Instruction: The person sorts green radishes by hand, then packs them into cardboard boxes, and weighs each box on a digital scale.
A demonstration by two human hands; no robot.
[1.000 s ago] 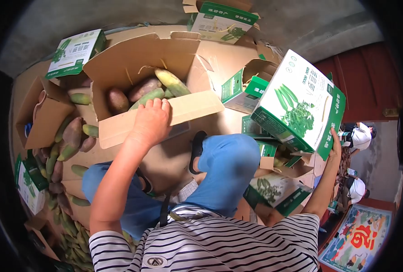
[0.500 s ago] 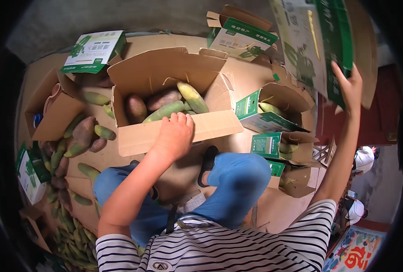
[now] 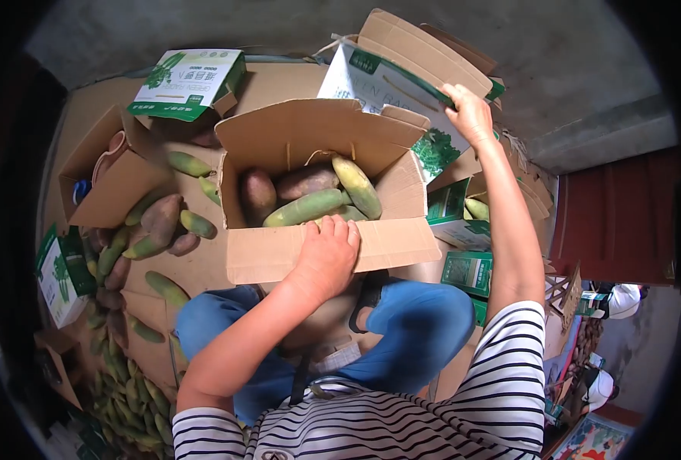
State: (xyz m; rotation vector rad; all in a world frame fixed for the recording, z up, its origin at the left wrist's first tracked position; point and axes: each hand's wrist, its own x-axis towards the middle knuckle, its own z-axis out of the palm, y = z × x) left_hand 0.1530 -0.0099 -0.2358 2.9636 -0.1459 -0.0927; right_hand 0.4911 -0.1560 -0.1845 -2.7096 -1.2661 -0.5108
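Note:
An open cardboard box (image 3: 321, 253) stands before my legs, its flaps spread. Inside lie several green radishes (image 3: 303, 208) and purple-red radishes (image 3: 258, 194). My left hand (image 3: 326, 257) is closed over the near flap, fingertips curled past its inner edge. Farther off to the right, my right hand (image 3: 468, 115) grips the edge of a white and green carton (image 3: 402, 100), which is tilted beyond the open box. The carton's flap is up, and its inside is hidden from me.
Loose radishes (image 3: 129, 402) are heaped along the left. A box with a pinkish item and something blue (image 3: 122, 188) stands there too. A printed carton (image 3: 187, 80) is at the back left. Smaller green cartons (image 3: 467, 270) line the right. Other people (image 3: 624, 300) are at far right.
My right hand has swung the carton from the far right inward to behind the open box, and lowered it. My left hand stays on the near flap. The view has shifted somewhat.

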